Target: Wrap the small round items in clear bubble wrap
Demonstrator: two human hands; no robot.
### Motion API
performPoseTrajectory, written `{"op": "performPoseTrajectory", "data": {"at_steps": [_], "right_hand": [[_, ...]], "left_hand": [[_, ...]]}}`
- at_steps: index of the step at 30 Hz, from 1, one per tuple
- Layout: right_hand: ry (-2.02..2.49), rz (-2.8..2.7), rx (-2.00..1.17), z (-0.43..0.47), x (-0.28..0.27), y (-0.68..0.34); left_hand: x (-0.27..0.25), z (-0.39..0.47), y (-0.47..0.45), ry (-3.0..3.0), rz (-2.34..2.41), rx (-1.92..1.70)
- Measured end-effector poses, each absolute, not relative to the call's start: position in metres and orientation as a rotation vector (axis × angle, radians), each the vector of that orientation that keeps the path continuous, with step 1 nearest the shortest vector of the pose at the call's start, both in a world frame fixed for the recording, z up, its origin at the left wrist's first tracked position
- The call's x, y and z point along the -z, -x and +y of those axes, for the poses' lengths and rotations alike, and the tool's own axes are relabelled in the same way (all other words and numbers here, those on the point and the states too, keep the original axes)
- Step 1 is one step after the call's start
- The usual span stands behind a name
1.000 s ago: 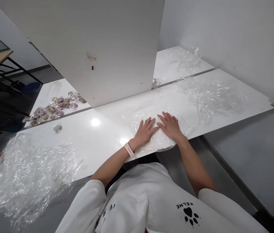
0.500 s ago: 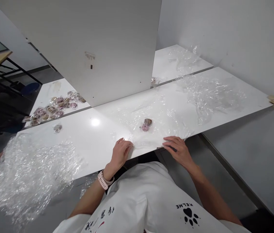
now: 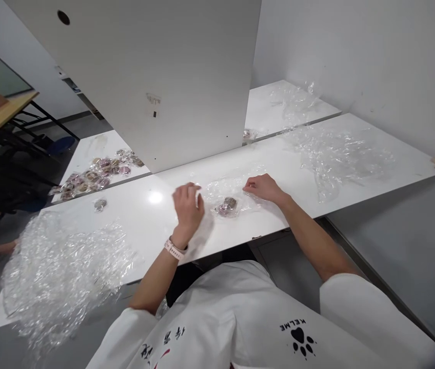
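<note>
Two small wrapped pieces, one pinkish and one brown, lie together as a bundle (image 3: 228, 206) on the white table in front of me. Clear plastic film (image 3: 217, 190) lies crinkled over and behind them. My right hand (image 3: 264, 187) is beyond the bundle on the right, its fingers pinched together at the film. To the left of the bundle, my left hand (image 3: 188, 207) is raised over the table with bent fingers. Motion smears its fingertips, so I cannot make out whether they hold the film's edge. A pale pink watch sits on that wrist.
A heap of clear film (image 3: 67, 266) hangs over the table's front left edge, and more film (image 3: 340, 154) lies at right. One wrapped piece (image 3: 100, 205) sits at left. Several wrapped pieces (image 3: 98, 173) lie on the table behind. A white upright panel (image 3: 186, 77) stands ahead.
Both my hands have moved away from the table's front edge, and the film's near edge has moved forward with them. The bundle has shifted slightly left.
</note>
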State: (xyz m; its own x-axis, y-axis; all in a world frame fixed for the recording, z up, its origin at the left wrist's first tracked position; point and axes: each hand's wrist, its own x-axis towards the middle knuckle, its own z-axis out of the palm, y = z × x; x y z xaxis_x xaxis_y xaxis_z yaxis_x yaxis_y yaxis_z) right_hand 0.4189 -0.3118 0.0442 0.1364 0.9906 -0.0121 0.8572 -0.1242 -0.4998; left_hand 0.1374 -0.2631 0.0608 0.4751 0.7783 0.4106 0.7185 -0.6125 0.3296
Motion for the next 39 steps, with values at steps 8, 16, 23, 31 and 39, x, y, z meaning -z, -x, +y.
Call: {"op": "performPoseTrajectory", "data": {"at_steps": [8,16,23,31,39], "right_hand": [[1.885,-1.898,-0.112,-0.331,-0.021,-0.391],[1.817,-1.793,-0.446,-0.342,-0.007,-0.389],[2.221,-1.555,-0.426,-0.311,-0.020,-0.383],[1.817,-1.885,0.033,-0.360,0.003,-0.374],[1.980,-1.691,-0.366,-0.311,-0.011,-0.401]], "left_hand": [[-0.004,-0.279,-0.164,-2.598,0.719,-0.426],[-0.043,-0.231,-0.171,-2.067,0.842,-0.250],[-0.056,-0.224,-0.189,-2.506,1.311,-0.244],[-0.019,-0.272,-0.157,-2.864,0.948,-0.386],[-0.036,-0.196,-0.166,-2.344,1.282,-0.179]]}}
